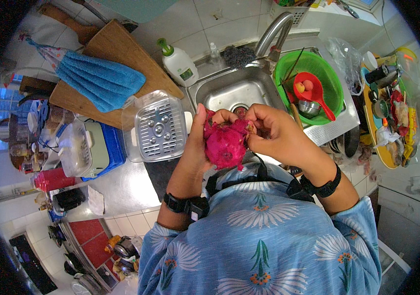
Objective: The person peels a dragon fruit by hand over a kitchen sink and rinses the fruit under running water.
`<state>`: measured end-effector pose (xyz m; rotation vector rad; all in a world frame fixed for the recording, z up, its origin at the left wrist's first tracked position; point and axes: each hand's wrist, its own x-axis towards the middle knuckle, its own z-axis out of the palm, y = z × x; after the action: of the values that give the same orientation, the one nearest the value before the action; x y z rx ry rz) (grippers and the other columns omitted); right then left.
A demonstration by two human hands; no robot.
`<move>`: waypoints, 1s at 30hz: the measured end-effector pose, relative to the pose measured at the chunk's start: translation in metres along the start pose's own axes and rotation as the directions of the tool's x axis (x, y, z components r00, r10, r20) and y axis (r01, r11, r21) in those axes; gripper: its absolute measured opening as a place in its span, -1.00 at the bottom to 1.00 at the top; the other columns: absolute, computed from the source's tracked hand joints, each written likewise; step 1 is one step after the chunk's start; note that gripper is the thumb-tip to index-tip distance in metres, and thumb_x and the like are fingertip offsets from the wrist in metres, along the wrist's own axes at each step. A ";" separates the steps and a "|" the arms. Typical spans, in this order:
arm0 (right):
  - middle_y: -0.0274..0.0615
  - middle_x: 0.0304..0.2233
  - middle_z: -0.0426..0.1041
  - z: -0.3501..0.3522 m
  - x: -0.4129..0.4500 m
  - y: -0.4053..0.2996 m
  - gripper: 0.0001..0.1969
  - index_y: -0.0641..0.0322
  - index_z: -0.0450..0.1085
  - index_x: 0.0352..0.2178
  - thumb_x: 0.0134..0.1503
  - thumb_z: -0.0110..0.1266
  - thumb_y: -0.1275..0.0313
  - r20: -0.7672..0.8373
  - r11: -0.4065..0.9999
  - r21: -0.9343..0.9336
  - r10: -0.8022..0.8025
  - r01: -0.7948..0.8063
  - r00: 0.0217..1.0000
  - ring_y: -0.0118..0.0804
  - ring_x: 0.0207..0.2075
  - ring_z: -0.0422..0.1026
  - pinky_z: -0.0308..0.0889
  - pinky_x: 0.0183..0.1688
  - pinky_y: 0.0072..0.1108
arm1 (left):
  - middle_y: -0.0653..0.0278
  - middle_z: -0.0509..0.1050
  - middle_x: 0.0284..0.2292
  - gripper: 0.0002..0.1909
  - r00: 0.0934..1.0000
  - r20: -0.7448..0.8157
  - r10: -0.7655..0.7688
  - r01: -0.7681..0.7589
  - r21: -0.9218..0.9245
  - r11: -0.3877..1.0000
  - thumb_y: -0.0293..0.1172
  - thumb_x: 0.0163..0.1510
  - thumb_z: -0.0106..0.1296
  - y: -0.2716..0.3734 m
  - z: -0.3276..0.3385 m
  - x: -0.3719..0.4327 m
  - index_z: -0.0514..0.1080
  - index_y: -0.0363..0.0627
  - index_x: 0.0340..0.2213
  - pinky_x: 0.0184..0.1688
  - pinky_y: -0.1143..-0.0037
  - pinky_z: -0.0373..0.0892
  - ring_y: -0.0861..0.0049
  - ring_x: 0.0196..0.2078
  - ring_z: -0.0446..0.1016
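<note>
A magenta dragon fruit (pixel 226 147) is held up in front of my chest, over the near edge of the steel sink (pixel 228 90). My left hand (pixel 199 140) wraps around its left side, thumb upright and fingers behind it. On the other side, my right hand (pixel 272 132) pinches a scale of the peel near the fruit's upper right between thumb and forefinger. The fruit's skin looks whole on the side facing me; its back is hidden. Below the hands, part of the sink drain (pixel 240 109) shows.
Right of the basin, a green plastic basin (pixel 328 70) holds a red ladle (pixel 318 92) and a metal bowl (pixel 308 108). A clear steamer container (pixel 160 125) stands left, beside a wooden cutting board (pixel 103 48) with a blue towel (pixel 99 73). The faucet (pixel 274 31) arches behind, near a soap bottle (pixel 180 66).
</note>
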<state>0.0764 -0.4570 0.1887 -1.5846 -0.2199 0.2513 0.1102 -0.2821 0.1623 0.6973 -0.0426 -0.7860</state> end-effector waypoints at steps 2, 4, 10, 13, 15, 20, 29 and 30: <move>-0.42 -0.69 0.20 0.000 0.000 0.000 -0.86 0.28 0.17 -0.57 -0.14 0.01 0.57 0.009 0.999 0.054 -0.005 0.005 1.000 -0.61 -0.63 0.12 0.07 -0.59 -0.71 | 0.15 0.42 -0.40 -0.28 0.999 0.041 -0.004 0.005 -0.044 0.999 0.23 0.06 -0.51 0.001 -0.001 0.000 0.30 -0.31 -0.40 -0.24 0.57 0.33 0.47 -0.35 0.41; -0.41 -0.66 0.26 -0.003 -0.002 -0.003 -0.89 0.26 0.18 -0.57 -0.10 -0.04 0.62 0.049 0.983 0.177 0.049 -0.057 0.998 -0.64 -0.61 0.19 0.12 -0.57 -0.74 | 0.15 0.42 -0.41 -0.27 0.999 0.026 -0.027 0.030 -0.137 0.990 0.25 0.05 -0.49 0.001 -0.001 0.000 0.32 -0.31 -0.38 -0.27 0.53 0.34 0.46 -0.37 0.41; -0.32 -0.56 0.37 -0.017 -0.004 -0.014 -0.88 0.27 0.21 -0.47 -0.08 -0.02 0.62 0.110 0.924 0.329 0.166 -0.194 0.980 -0.57 -0.51 0.36 0.27 -0.47 -0.75 | 0.04 0.39 -0.47 -0.31 0.995 -0.044 -0.088 0.069 -0.323 0.944 0.26 0.00 -0.37 -0.001 0.002 -0.001 0.32 -0.27 -0.40 -0.47 0.25 0.39 0.22 -0.45 0.42; -0.34 -0.53 0.36 -0.011 -0.004 -0.015 -0.84 0.27 0.22 -0.42 -0.08 0.00 0.63 0.077 0.928 0.353 0.093 -0.115 0.993 -0.61 -0.49 0.34 0.25 -0.45 -0.76 | 0.05 0.40 -0.47 -0.30 0.988 -0.059 -0.146 0.121 -0.309 0.943 0.28 -0.04 -0.32 0.003 0.001 -0.004 0.33 -0.25 -0.41 -0.46 0.28 0.40 0.20 -0.45 0.42; -0.36 -0.53 0.34 -0.005 -0.005 -0.016 -0.84 0.28 0.22 -0.42 -0.07 0.01 0.63 0.087 0.933 0.351 0.051 -0.078 0.995 -0.63 -0.49 0.31 0.22 -0.45 -0.77 | 0.07 0.41 -0.41 -0.28 0.992 0.011 -0.127 0.124 -0.324 0.938 0.28 -0.01 -0.38 0.004 0.000 -0.004 0.33 -0.27 -0.38 -0.32 0.37 0.36 0.29 -0.38 0.42; -0.39 -0.55 0.28 -0.001 -0.007 -0.019 -0.85 0.29 0.21 -0.43 -0.08 0.02 0.60 0.058 0.976 0.214 0.015 -0.027 0.998 -0.66 -0.51 0.21 0.15 -0.48 -0.76 | 0.11 0.42 -0.34 -0.27 0.993 0.081 -0.080 0.096 -0.207 0.974 0.27 0.02 -0.46 0.001 0.001 -0.003 0.33 -0.27 -0.35 -0.17 0.49 0.32 0.41 -0.29 0.41; -0.35 -0.69 0.17 0.000 -0.003 -0.012 -0.84 0.30 0.17 -0.57 -0.14 0.04 0.56 -0.003 0.992 -0.060 -0.112 0.112 0.994 -0.58 -0.59 0.13 0.13 -0.54 -0.66 | 0.14 0.40 -0.33 -0.33 0.984 -0.131 -0.119 0.099 -0.149 0.984 0.22 0.06 -0.46 -0.006 0.009 -0.008 0.28 -0.24 -0.33 -0.21 0.53 0.35 0.47 -0.30 0.41; -0.35 -0.68 0.19 0.000 -0.002 -0.011 -0.84 0.29 0.17 -0.58 -0.14 0.03 0.57 -0.019 0.992 -0.063 -0.114 0.112 0.993 -0.60 -0.59 0.14 0.12 -0.55 -0.68 | 0.15 0.39 -0.33 -0.33 0.992 -0.002 -0.124 0.123 -0.115 0.986 0.22 0.05 -0.44 -0.004 0.006 -0.006 0.27 -0.24 -0.32 -0.25 0.50 0.38 0.45 -0.30 0.41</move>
<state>0.0746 -0.4577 0.1999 -1.6290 -0.3016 0.1397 0.1013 -0.2834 0.1661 0.5986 0.0547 -0.8968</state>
